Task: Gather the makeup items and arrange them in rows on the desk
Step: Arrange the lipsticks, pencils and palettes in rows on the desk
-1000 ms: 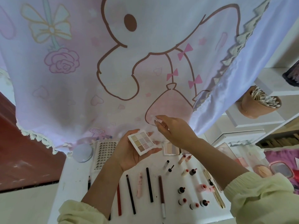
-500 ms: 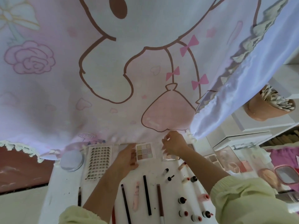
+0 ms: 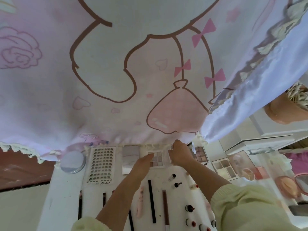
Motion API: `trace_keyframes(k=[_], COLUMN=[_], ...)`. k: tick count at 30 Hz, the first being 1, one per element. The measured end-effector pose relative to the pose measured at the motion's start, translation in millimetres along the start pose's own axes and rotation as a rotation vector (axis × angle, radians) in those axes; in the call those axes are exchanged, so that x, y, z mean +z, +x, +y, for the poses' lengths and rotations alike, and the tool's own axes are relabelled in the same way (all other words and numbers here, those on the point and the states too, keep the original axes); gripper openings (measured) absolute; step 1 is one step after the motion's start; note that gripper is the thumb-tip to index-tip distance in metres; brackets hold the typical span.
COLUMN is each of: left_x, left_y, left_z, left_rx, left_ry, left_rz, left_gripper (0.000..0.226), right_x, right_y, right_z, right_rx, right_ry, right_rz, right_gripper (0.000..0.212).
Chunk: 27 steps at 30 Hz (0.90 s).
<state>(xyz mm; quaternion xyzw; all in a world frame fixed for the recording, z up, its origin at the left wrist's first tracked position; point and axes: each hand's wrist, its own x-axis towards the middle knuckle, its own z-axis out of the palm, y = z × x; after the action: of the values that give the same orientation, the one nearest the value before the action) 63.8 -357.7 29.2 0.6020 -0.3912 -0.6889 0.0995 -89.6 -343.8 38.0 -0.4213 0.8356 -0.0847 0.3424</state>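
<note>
Head view: the palette (image 3: 157,158) lies flat on the desk (image 3: 66,197), between the two hands. The left hand (image 3: 143,161) touches its left edge with straight fingers and grips nothing. The right hand (image 3: 180,154) pinches its right edge with curled fingers. Just left of the left hand lies a grey compact (image 3: 130,155); nearer than both hands lie pencils (image 3: 152,202)

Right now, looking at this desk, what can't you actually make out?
Head view only.
Eyeshadow palette: both sides covered by the left hand and right hand; grip or mere touch is unclear.
Second palette: partly behind the right hand.
Swab pot: cut off by the right edge and the curtain.
Bottom-row bottles: cut off by the bottom edge, blurred.
</note>
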Motion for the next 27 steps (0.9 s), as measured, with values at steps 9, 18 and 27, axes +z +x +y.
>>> trace_keyframes(k=[9,18,27], left_x=[-3.2,-59.1,-75.3], left_y=[-8.7,-36.7,-20.8], left_z=[1.1,-5.3,-37.2], left_rx=[0.083,0.232,0.163], left_ry=[-0.087,-0.302,-0.062], left_rz=[0.081,0.426,0.378], left_gripper=[0.026,0.010,0.026], right_x=[-17.8,-10.3,78.5], right_y=[-15.1,-33.5,-40.4], right_z=[-0.2,-37.4,-58.1], right_rx=[-0.169,-0.397,-0.195], right_ry=[-0.214,-0.181,-0.108], right_rz=[0.043,0.053,-0.103], right_gripper=[0.033,0.031,0.013])
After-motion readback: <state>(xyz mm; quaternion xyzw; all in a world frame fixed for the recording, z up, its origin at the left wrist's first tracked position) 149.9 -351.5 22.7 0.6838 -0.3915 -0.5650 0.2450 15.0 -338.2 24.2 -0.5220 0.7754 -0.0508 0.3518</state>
